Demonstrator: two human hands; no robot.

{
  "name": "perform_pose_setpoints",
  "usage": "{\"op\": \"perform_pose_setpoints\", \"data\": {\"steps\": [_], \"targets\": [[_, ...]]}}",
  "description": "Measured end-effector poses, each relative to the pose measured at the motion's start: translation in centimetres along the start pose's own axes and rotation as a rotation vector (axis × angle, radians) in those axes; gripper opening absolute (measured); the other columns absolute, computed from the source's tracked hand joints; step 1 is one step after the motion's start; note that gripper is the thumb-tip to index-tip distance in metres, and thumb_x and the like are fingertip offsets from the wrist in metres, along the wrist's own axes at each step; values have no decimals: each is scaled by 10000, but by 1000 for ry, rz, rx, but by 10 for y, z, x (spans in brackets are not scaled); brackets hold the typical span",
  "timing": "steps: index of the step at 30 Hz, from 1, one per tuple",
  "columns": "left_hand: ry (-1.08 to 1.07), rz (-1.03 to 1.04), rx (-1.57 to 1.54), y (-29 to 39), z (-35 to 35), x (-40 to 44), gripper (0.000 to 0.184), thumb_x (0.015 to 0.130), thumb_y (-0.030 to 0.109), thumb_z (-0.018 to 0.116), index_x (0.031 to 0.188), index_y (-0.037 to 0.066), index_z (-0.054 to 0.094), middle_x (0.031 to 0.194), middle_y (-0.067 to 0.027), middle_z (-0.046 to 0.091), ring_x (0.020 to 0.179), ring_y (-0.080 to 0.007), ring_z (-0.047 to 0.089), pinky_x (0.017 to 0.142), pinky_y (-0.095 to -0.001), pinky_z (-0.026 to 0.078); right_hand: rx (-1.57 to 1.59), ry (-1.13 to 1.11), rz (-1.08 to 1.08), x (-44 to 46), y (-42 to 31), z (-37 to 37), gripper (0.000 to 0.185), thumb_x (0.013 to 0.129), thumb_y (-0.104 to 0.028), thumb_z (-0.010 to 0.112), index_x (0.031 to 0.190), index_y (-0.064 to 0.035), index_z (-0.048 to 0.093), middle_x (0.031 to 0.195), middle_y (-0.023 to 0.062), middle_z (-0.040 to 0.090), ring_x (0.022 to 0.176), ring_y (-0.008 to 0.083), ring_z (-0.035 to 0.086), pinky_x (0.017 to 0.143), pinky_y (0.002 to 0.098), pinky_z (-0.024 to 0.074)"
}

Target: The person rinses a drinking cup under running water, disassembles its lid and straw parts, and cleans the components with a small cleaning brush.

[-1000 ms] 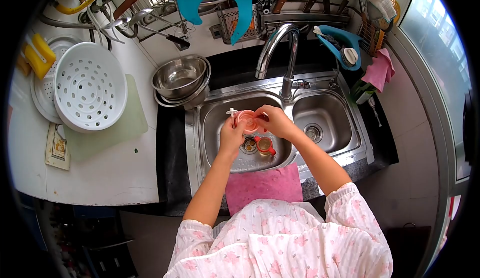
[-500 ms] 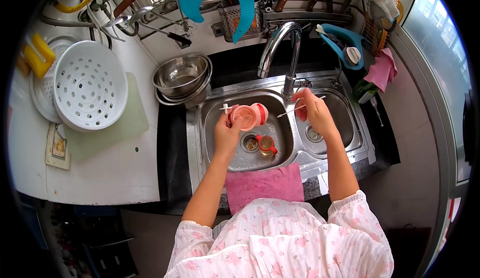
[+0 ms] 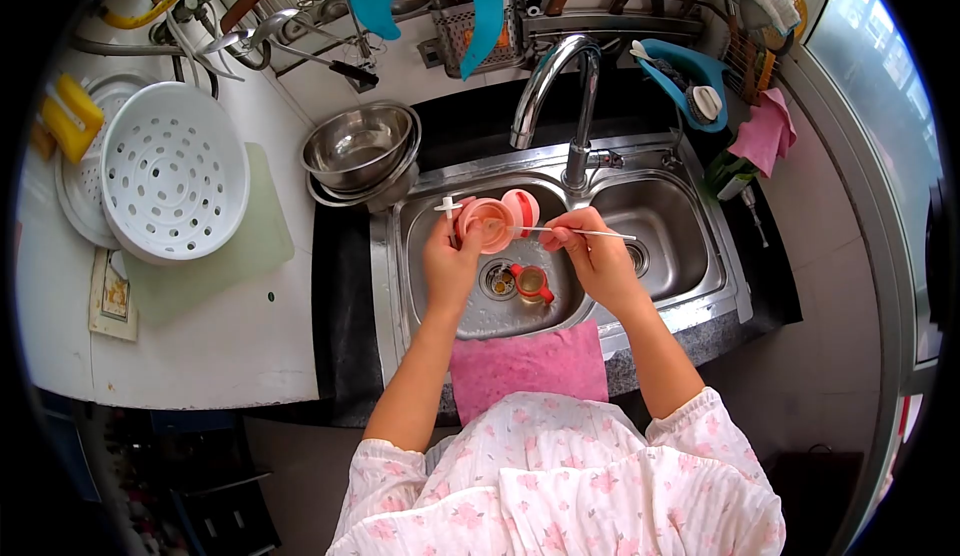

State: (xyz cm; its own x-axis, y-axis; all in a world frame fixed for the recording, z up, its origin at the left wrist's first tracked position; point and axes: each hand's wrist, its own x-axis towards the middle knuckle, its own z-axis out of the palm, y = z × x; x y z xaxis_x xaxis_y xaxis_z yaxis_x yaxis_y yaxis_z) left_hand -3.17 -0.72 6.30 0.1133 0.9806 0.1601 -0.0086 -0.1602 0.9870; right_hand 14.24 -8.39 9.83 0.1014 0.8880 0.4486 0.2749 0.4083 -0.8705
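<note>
Over the left basin, my left hand (image 3: 450, 264) is closed around a pink cup lid (image 3: 484, 224) with an open flip cap (image 3: 522, 211). The same hand holds a small white T-shaped piece (image 3: 449, 207) upright beside the lid. My right hand (image 3: 597, 261) pinches a thin white stick (image 3: 606, 233), whose left end reaches the lid's rim. Whether that end is a brush or a swab is too small to tell. Below the hands, a small clear cup (image 3: 531, 280) with red handles sits in the left basin (image 3: 440, 306), beside the drain (image 3: 497, 279).
A chrome faucet (image 3: 580, 151) stands behind the double sink. Nested steel bowls (image 3: 362, 146) are at its left, near a white colander (image 3: 175, 171). A pink cloth (image 3: 525, 371) hangs over the front edge. At the back right is a blue container (image 3: 685, 81).
My right hand has moved left and down, bringing the stick's tip to the lid. My left hand stays nearly in place, still gripping the lid and the white piece.
</note>
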Motion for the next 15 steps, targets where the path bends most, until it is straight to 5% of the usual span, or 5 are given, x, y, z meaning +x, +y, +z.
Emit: {"op": "perform_pose_setpoints", "data": {"steps": [15], "targets": [[25,18,43,3,1,-1,258,828,76,570,1078,14,571,929,-55,623,822,-98,574,726,-222,454,-177,8,-139,6,-1,4,81,852,-58,555,902,-12,511,744,99,611,678,204,625,594,276,493]]}}
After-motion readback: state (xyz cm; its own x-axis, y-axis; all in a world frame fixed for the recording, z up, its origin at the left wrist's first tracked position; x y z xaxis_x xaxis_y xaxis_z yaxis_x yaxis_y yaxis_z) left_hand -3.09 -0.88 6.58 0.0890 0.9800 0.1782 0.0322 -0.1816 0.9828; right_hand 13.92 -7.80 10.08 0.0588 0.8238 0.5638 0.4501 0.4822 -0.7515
